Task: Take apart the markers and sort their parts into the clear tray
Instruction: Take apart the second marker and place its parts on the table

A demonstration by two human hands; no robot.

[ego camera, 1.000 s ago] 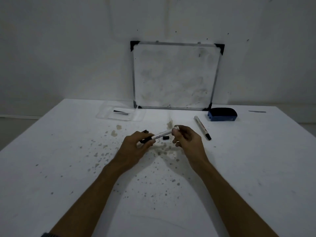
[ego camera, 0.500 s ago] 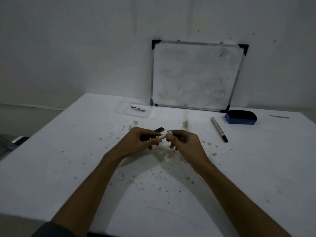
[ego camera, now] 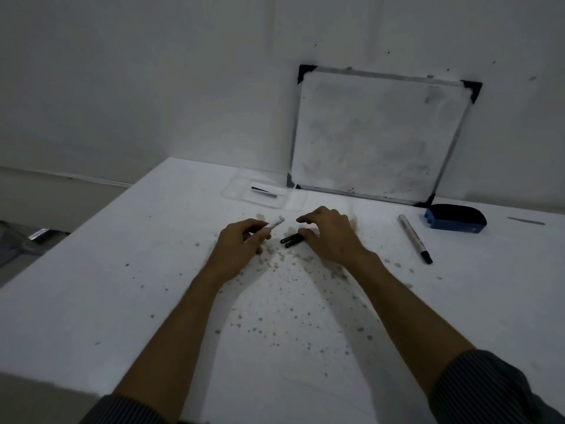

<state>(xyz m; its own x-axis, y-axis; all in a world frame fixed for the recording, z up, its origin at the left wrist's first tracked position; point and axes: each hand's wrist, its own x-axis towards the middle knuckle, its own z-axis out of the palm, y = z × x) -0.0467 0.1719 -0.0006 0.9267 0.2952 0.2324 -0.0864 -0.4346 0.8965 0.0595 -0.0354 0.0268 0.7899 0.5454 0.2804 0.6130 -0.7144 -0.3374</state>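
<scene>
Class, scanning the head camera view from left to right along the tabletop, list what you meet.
Left hand holding the white marker barrel → two black marker parts → right hand → whole marker → blue eraser.

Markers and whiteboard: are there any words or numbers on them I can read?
No text can be read anywhere.
Whole marker lying on the table: dark print on its barrel, too small and blurred to read.
White marker barrel in the left hand: no legible print.
Whiteboard: only wiped smudges, no writing.
Blue eraser: no label visible.
</scene>
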